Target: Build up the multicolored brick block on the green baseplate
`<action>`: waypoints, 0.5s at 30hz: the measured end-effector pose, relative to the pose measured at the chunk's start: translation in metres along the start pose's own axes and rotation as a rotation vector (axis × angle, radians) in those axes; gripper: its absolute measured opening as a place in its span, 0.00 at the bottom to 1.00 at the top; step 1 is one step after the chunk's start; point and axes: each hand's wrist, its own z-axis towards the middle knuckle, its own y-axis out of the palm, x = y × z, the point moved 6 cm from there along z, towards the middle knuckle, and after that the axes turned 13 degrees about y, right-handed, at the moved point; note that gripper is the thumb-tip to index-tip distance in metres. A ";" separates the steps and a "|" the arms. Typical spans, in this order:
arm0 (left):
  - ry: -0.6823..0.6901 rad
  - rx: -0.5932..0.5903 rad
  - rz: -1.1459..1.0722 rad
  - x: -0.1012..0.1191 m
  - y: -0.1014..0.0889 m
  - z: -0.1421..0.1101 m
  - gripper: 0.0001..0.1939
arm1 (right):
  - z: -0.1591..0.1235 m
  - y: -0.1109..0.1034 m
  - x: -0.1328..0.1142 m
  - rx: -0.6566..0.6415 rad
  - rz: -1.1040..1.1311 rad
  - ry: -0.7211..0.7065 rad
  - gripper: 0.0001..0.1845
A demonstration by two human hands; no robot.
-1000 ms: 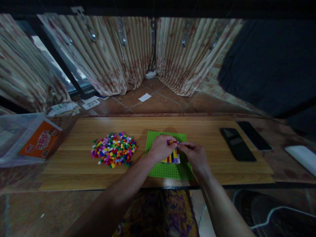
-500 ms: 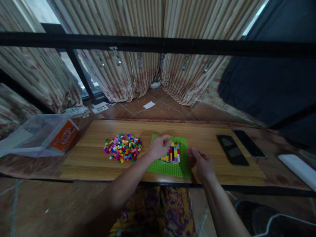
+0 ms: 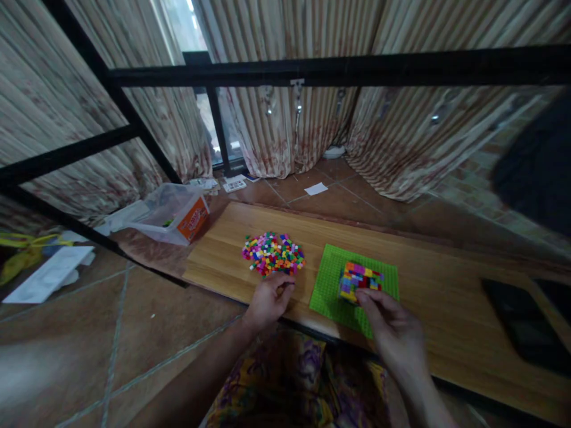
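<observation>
My left hand is at the near edge of a loose pile of small coloured toy bricks. Its fingers are curled into a pinch; whatever is between them is too small to make out. Over the green baseplate, my right hand has thumb and fingers closed on the near edge of a multicoloured brick build. Red, yellow, orange, purple and blue bricks show in the build. My fingers cover part of its near side, and I cannot tell whether it rests on the plate.
A clear plastic box with an orange label stands left of the wooden table. Two dark phones lie on the right, the nearer phone on the tabletop. A black metal bar crosses beyond the table, before striped curtains.
The view has swung left. My left hand has moved from the build to the pile's near edge. My right hand has come from beside the plate onto the build, which looks turned.
</observation>
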 end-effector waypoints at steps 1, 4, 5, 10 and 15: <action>-0.002 -0.008 0.017 -0.003 -0.002 -0.001 0.09 | -0.001 0.014 -0.007 -0.062 -0.045 -0.052 0.16; 0.020 -0.018 0.028 -0.008 -0.007 -0.002 0.09 | 0.000 0.054 -0.023 -0.202 -0.176 -0.206 0.15; 0.031 -0.015 0.018 -0.009 -0.008 -0.002 0.09 | 0.003 0.064 -0.028 -0.218 -0.222 -0.250 0.16; 0.080 0.004 -0.055 -0.014 -0.008 -0.004 0.09 | 0.039 0.111 -0.051 -0.194 -0.398 -0.405 0.17; 0.147 -0.031 -0.052 -0.007 -0.008 -0.007 0.08 | 0.088 0.164 -0.063 -0.156 -0.672 -0.409 0.14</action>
